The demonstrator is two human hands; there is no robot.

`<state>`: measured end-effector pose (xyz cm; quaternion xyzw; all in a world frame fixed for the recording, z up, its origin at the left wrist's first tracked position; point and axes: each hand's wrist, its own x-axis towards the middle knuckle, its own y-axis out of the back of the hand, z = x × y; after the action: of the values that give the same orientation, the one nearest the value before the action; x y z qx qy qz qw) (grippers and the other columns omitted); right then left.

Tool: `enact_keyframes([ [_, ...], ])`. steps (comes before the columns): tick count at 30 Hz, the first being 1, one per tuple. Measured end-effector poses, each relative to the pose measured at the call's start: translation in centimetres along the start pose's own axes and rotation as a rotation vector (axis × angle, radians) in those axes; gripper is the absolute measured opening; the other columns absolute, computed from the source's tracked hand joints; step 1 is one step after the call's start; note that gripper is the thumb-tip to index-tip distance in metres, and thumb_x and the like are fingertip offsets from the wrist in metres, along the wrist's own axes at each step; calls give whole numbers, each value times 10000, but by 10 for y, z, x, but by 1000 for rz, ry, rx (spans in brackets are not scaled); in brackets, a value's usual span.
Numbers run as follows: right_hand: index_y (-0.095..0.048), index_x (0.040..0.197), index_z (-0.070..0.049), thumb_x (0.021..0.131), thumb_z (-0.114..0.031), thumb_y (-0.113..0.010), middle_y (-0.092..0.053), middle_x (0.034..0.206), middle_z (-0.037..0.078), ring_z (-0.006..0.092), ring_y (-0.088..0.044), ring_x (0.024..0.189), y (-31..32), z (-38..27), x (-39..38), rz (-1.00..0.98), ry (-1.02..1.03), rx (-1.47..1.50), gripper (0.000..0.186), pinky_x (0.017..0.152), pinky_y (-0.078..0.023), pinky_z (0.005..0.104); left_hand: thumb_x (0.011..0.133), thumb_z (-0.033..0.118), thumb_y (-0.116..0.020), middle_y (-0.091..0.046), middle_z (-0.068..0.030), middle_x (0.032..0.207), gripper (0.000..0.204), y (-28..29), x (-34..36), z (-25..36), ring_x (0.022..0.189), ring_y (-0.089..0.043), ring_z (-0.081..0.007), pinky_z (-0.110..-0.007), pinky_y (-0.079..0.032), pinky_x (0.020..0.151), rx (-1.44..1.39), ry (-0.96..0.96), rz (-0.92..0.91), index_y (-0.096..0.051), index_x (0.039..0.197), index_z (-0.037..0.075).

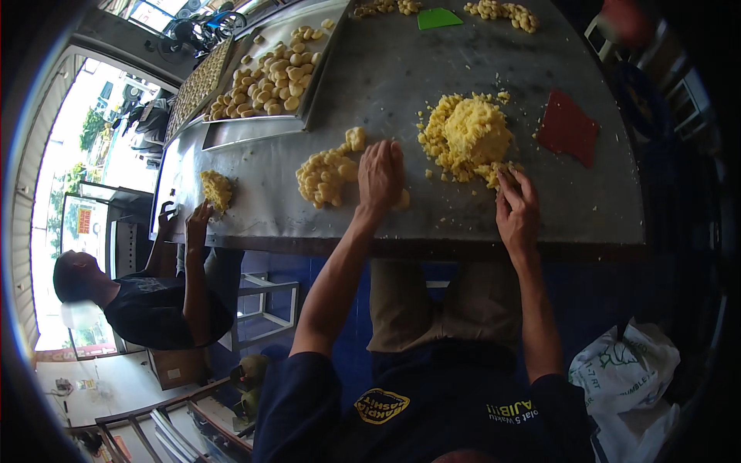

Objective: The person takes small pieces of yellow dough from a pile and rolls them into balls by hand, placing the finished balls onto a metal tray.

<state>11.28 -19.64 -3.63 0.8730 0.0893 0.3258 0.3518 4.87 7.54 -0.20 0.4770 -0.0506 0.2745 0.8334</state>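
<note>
My left hand [379, 174] is palm down on the steel table [370, 77], fingers together and slightly curled, beside a heap of small pale dough pieces [323, 177]; what lies under it is hidden. A pale piece shows beside its wrist. My right hand [517, 201] has its fingers bent into the edge of a yellow crumbly pile [471, 135], pinching some of it. A red scraper [566, 127] lies to the right of the pile.
A tray of dough rounds [270, 81] and another filled tray [193, 96] stand back left. A green scraper [438, 18] lies among dough clusters at the back. A co-worker [139, 305] handles a yellow pile [216, 189] at left. White sacks [625, 370] sit below right.
</note>
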Motion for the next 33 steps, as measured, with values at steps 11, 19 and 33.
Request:
enact_keyframes([
  [11, -502, 1455, -86, 906, -58, -661, -529, 1396, 183, 361, -487, 1238, -2, 10, 6, -63, -78, 55, 573, 1051, -425, 446, 886, -4, -673, -640, -145, 1232, 440, 108, -40, -9, 1023, -649, -296, -359, -543, 866, -53, 13, 393, -584, 1312, 63],
  [19, -682, 1231, -11, 815, -15, -710, -638, 1177, 162, 349, -576, 1010, 6, 2, 24, -147, 51, -87, 417, 919, -467, 436, 864, 179, -685, -613, -25, 1288, 310, 96, -34, -67, 1249, -506, -247, -473, -268, 1087, 400, -303, -40, -650, 1167, 124],
  [33, -582, 1355, -7, 926, 56, -558, -466, 1423, 228, 412, -480, 1281, 23, 5, 4, -307, -61, -308, 434, 1033, -460, 466, 892, 260, -722, -722, -74, 991, 250, 54, -79, -25, 917, -677, -243, -387, -546, 778, 251, -284, -21, -720, 1045, 63],
])
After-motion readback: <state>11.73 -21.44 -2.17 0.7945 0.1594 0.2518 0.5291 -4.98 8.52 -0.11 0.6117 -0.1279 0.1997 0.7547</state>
